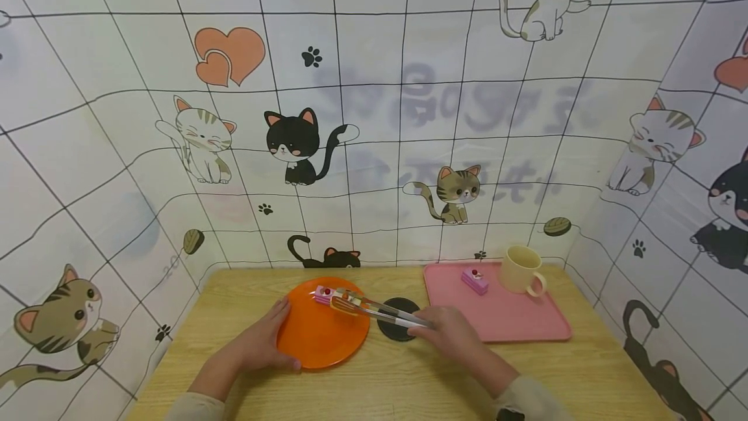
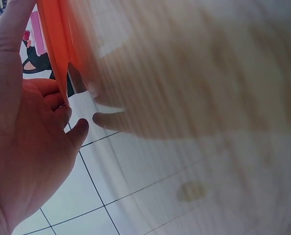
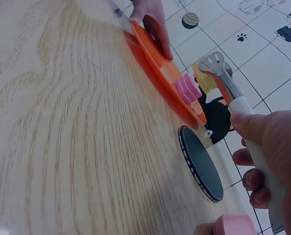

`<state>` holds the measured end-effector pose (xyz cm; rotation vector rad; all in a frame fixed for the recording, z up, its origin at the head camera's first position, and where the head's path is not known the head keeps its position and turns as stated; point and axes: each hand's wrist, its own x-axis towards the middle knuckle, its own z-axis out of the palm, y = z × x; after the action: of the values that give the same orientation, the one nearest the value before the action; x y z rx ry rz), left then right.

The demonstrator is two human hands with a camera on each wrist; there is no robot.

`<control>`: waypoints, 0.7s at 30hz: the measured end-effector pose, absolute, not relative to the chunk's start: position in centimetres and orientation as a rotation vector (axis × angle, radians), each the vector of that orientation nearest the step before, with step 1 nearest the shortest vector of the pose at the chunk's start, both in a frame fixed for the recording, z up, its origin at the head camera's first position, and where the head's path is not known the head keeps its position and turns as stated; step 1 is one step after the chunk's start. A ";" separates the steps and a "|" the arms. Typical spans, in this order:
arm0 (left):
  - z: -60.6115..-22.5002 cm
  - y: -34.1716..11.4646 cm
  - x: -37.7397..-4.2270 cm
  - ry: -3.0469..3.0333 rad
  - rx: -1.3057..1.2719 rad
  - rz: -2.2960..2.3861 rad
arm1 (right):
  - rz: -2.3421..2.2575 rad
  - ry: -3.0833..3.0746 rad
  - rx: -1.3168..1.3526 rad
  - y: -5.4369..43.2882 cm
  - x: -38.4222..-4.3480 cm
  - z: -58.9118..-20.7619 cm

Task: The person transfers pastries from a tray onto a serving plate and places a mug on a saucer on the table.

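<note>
In the head view my left hand (image 1: pixel 263 336) spans the left rim of an orange plate (image 1: pixel 321 346), thumb at the near side and fingers at the far side. My right hand (image 1: pixel 450 336) grips metal tongs with white handles (image 1: pixel 403 317), their tips over the plate. At the tips shows a small yellow toy cake (image 3: pixel 204 78) with a red top, seen clearest in the right wrist view. Beside it on the plate sits a pink toy cake slice (image 1: pixel 323 294). The left wrist view has my fingers (image 2: pixel 47 100) against the plate's edge.
A round black coaster (image 1: pixel 390 330) lies right of the plate, under the tongs. At the back right a pink tray (image 1: pixel 508 323) bears another pink cake slice (image 1: pixel 475 281) and a cream mug (image 1: pixel 519 269). Cat-patterned walls (image 1: pixel 374 115) close off the wooden table (image 1: pixel 350 398) behind and beside.
</note>
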<state>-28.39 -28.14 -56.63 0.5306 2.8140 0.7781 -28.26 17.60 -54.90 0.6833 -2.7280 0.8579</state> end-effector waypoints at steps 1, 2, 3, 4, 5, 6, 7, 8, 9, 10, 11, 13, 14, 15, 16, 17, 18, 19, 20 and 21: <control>-56.6 -28.1 -28.4 2.815 0.532 0.778 | 0.858 -2.729 0.689 17.4 -28.3 -54.8; -56.6 -28.1 -28.4 2.815 0.533 0.779 | 0.859 -2.731 0.695 17.2 -28.4 -54.8; -56.6 -28.1 -28.3 2.817 0.532 0.779 | 0.857 -2.734 0.704 17.1 -28.5 -54.8; -56.6 -28.1 -28.3 2.817 0.531 0.780 | 0.858 -2.738 0.712 16.9 -28.5 -54.8; -56.6 -28.0 -28.3 2.818 0.530 0.780 | 0.861 -2.737 0.726 16.8 -28.6 -54.8; -56.6 -28.0 -28.3 2.818 0.529 0.782 | 0.861 -2.738 0.735 16.6 -28.7 -54.8; -56.6 -28.0 -28.3 2.817 0.527 0.784 | 0.857 -2.746 0.740 16.5 -28.8 -54.8; -56.6 -28.0 -28.3 2.818 0.527 0.785 | 0.854 -2.748 0.753 16.3 -28.8 -54.8; -56.6 -28.0 -28.4 2.818 0.525 0.783 | 0.848 -2.750 0.762 16.2 -28.9 -54.8; -56.7 -28.0 -28.4 2.818 0.527 0.784 | 0.847 -2.749 0.771 16.0 -29.0 -54.8; -56.7 -28.0 -28.4 2.818 0.529 0.785 | 0.844 -2.745 0.782 15.9 -29.1 -54.8; -56.8 -28.0 -28.5 2.818 0.529 0.784 | 0.851 -2.745 0.792 15.6 -29.2 -54.8; -56.8 -28.1 -28.5 2.821 0.528 0.776 | 0.859 -2.739 0.803 15.4 -29.3 -54.7; -56.8 -28.1 -28.5 2.822 0.528 0.775 | 0.861 -2.735 0.811 15.2 -29.3 -54.7; -56.9 -28.1 -28.5 2.822 0.530 0.777 | 0.870 -2.732 0.819 15.1 -29.4 -54.7; -56.9 -28.1 -28.6 2.822 0.532 0.776 | 0.869 -2.727 0.831 14.9 -29.5 -54.7; -56.9 -28.2 -28.5 2.823 0.532 0.777 | 0.874 -2.727 0.836 14.7 -29.5 -54.7; -56.9 -28.2 -28.5 2.822 0.533 0.778 | 0.868 -2.726 0.845 14.5 -29.6 -54.7; -56.9 -28.2 -28.5 2.821 0.535 0.775 | 0.870 -2.727 0.850 14.4 -29.6 -54.7; -56.9 -28.2 -28.5 2.820 0.540 0.782 | 0.866 -2.733 0.851 14.2 -29.7 -54.7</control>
<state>-28.54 -28.19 -56.88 0.5397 2.8198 0.7818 -29.73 14.20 -54.74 0.8507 -2.7332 0.8659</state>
